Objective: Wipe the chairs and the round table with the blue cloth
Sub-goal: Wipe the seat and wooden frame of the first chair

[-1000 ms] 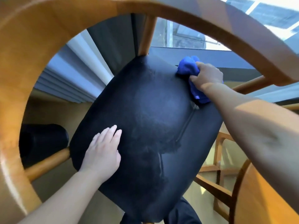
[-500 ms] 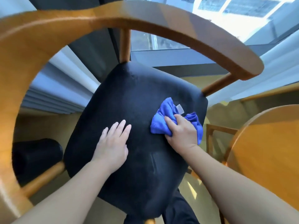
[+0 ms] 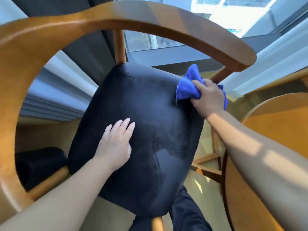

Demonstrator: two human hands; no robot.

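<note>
A wooden chair with a curved backrest rail (image 3: 150, 15) and a black padded seat (image 3: 150, 130) fills the view below me. My right hand (image 3: 208, 97) grips the bunched blue cloth (image 3: 186, 87) and presses it on the seat's far right edge. My left hand (image 3: 116, 144) lies flat on the seat's near left part, fingers together and stretched out, holding nothing. The round wooden table (image 3: 275, 127) shows at the right, partly hidden by my right forearm.
A second black seat (image 3: 38, 165) sits low at the left, behind the chair's rail. White curtains (image 3: 50, 97) and a window (image 3: 150, 40) stand beyond the chair. A wooden frame (image 3: 215, 157) of another chair shows between seat and table. My dark trouser leg (image 3: 186, 212) is below.
My right hand has swept the blue cloth from the middle of the seat out to its far right edge. My left hand stays flat on the seat.
</note>
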